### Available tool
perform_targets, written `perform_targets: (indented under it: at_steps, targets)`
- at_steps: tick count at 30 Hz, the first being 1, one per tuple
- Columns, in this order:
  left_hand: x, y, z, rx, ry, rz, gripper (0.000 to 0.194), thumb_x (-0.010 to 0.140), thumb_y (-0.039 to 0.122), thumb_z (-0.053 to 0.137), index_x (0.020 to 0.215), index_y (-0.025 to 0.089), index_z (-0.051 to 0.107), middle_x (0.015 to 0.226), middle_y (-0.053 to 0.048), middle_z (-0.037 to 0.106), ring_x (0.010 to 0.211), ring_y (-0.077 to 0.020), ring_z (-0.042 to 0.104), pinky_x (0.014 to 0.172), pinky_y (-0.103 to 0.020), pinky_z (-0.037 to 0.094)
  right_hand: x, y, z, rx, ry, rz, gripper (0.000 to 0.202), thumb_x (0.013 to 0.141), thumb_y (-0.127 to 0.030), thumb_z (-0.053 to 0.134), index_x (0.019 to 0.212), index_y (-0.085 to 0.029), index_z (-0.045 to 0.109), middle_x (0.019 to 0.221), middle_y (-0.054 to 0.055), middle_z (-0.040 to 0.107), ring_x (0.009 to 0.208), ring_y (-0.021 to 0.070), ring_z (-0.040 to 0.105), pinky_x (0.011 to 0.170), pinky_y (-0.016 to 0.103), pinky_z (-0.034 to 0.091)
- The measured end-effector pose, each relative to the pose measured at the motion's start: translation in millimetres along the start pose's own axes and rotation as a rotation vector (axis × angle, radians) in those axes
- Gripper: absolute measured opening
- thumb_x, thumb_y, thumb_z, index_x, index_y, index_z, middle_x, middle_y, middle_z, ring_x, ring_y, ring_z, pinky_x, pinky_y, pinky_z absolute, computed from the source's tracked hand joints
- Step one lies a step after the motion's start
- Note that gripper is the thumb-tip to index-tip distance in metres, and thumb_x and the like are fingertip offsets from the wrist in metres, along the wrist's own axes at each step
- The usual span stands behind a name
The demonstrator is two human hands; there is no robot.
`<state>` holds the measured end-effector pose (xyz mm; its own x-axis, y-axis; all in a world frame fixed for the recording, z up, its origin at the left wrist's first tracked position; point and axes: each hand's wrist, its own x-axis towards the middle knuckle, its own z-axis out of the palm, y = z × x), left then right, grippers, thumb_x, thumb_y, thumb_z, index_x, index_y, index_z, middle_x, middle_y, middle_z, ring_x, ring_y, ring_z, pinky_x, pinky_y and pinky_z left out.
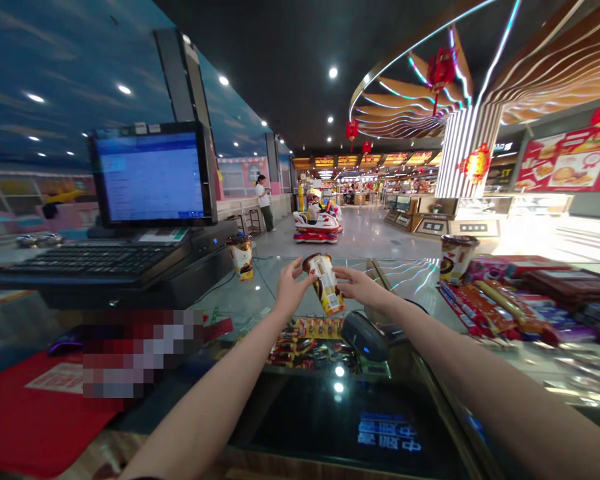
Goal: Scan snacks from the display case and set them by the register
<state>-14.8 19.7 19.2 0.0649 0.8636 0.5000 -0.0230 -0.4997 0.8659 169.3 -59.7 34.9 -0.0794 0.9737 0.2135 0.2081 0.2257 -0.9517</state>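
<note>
"Where is the cup [325,285], and how is your grip?"

"It is tilted, apparently above the table [300,400]. My left grip [291,288] holds it by one side. My right grip [361,287] has its fingertips at the other side, but I cannot tell if they press."

"What could go wrong?"

"If my left grip slips, the cup may fall. If I lower it too much rightward, its base might knock the scanner [364,335]."

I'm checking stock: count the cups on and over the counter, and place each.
3: one cup tilted between the left hand and right hand; a second cup beside the monitor; a third cup by the snacks. More may be hidden.
</note>
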Motion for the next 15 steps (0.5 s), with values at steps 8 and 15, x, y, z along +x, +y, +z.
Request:
perform_targets:
  at_steps: [8, 15]
  targets:
    - [0.1, -2.1, -0.6, -0.303, -0.106, -0.214, 0.055, 0.057, 0.029, 0.085, 0.105, 0.011, 0.068, 0.115, -0.014, 0.068, 0.112, -0.0248, 0.06, 0.106, -0.042, 0.039, 3.7, -9.9, 9.9, 0.107, 0.001, -0.036, 0.052, 0.074, -0.011, 0.059, 0.124, -0.024, 0.059, 0.128, 0.005, 0.062, 0.102, 0.0184, 0.064, 0.092, 0.037, 0.051]
    - [0.1, 11.8, -10.3, -0.214, -0.143, -0.168, 0.085, 0.066, 0.023, 0.079, 0.142, 0.023, 0.041, 0.114, -0.01, 0.065, 0.097, -0.0182, 0.065, 0.092, -0.038, 0.05, 0.3, -30.8, 17.0, 0.015, 0.041, 0.044, 0.044, 0.08, -0.017, 0.056, 0.122, -0.029, 0.058, 0.138, 0.004, 0.054, 0.118, 0.0211, 0.054, 0.091, 0.04, 0.05]
